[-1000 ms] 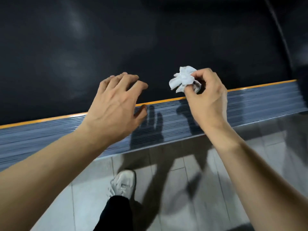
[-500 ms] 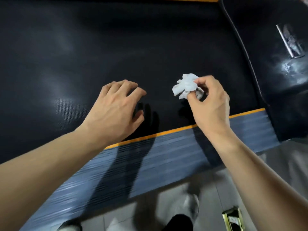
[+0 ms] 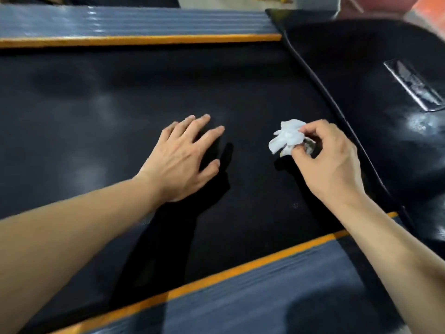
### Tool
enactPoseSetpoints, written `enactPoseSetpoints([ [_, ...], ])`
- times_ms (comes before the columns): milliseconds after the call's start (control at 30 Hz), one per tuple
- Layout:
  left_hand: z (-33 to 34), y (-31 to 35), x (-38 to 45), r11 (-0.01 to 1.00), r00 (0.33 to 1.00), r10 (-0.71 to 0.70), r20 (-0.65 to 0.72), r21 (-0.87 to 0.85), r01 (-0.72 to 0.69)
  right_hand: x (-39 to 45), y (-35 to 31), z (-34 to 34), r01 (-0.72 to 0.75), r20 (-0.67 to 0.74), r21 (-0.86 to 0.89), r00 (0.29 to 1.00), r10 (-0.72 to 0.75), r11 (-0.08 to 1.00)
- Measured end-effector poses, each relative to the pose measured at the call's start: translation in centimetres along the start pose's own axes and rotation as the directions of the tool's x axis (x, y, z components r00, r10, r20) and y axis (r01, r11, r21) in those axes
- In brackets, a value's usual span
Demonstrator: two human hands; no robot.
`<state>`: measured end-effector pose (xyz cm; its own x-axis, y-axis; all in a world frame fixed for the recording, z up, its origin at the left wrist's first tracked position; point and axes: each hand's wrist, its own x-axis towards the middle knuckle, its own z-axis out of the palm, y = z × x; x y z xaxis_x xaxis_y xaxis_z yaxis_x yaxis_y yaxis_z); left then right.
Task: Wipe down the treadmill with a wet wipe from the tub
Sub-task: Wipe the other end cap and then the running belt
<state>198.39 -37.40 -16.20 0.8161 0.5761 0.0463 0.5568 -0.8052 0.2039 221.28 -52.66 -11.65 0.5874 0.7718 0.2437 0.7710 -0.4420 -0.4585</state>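
While reading across from the left: left forearm entering from the lower left corner, left hand (image 3: 183, 157) palm down over the black treadmill belt (image 3: 96, 112), fingers straight and slightly spread, pointing up and to the right, holding nothing. Contact with the belt not determinable; shadow lying directly beneath and to the right of the hand.

Belt running left to right across the view, long axis close to horizontal. Bordered above by an orange stripe (image 3: 139, 41) and a grey ribbed far side rail (image 3: 134, 20). Bordered below by a second orange stripe and a grey near side rail (image 3: 265, 292), both rising diagonally toward the right.

Right of centre: crumpled white wet wipe (image 3: 286, 138), bunched with no clear long axis, loose folds fanning out to the left. Pinched between thumb and curled fingers of the right hand (image 3: 330, 160), held over the right part of the belt; contact with the belt not determinable. Well apart from the left hand.

Far right: glossy black motor cover (image 3: 385, 153) at the belt's end, bearing a reflective rectangular plate (image 3: 414, 85) lying diagonally.
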Motion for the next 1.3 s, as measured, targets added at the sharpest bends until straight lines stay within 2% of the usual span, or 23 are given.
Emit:
enactPoseSetpoints([
  [133,1.2,-2.4,5.0,0.998,1.0,0.012,0.019,0.057,-0.013,1.9,0.7,2.4,0.008,-0.047,0.037,0.999,-0.006,0.999],
  [300,3.5,-4.0,6.6,0.995,0.999,-0.055,-0.002,0.078,0.055,4.7,1.3,4.5,0.031,-0.136,-0.039,0.99,-0.036,0.999],
  [467,3.3,-3.9,7.2,0.996,0.996,-0.081,0.021,0.042,0.08,8.1,1.0,5.6,0.031,-0.125,-0.097,0.991,-0.043,0.995],
  [533,3.3,-3.9,6.9,0.995,0.994,-0.094,0.051,0.043,0.092,8.1,0.8,6.7,0.1,-0.052,-0.172,0.992,-0.111,0.98],
  [667,1.9,-4.1,8.3,0.996,0.997,-0.076,0.03,0.047,0.075,7.9,1.3,7.1,0.107,0.145,-0.107,0.985,-0.091,0.988],
  [767,0.3,-7.0,12.8,0.996,0.997,-0.06,-0.056,0.068,0.064,8.9,1.7,6.2,0.059,0.176,-0.046,0.983,-0.05,0.997],
  [867,1.2,-10.3,15.4,0.983,0.988,-0.157,-0.008,0.093,0.157,9.0,1.6,6.4,0.039,0.129,-0.068,0.991,-0.03,0.997],
  [967,2.9,-11.2,15.6,0.985,0.988,-0.155,0.0,0.075,0.154,10.3,0.7,6.5,0.006,0.194,-0.168,0.981,0.027,0.986],
  [1033,2.7,-11.1,15.9,0.986,0.988,-0.157,-0.014,0.048,0.157,12.7,-0.1,5.7,-0.033,0.241,-0.041,0.97,0.042,0.999],
  [1067,2.5,-11.0,15.9,0.986,0.987,-0.162,-0.005,0.04,0.162,14.1,-0.7,5.4,-0.017,0.222,0.03,0.975,0.01,0.999],
  [1167,2.5,-10.9,15.8,0.984,0.985,-0.173,0.012,0.045,0.173,19.4,-1.8,6.0,0.105,0.036,0.067,0.994,-0.108,0.992],
  [1233,2.5,-10.8,15.8,0.984,0.985,-0.172,0.019,0.049,0.171,24.4,-0.7,8.2,0.137,-0.052,-0.004,0.989,-0.137,0.991],
  [1300,2.4,-10.9,15.9,0.984,0.985,-0.174,0.021,0.054,0.173,28.9,1.3,11.3,0.124,-0.029,-0.133,0.991,-0.129,0.983],
])
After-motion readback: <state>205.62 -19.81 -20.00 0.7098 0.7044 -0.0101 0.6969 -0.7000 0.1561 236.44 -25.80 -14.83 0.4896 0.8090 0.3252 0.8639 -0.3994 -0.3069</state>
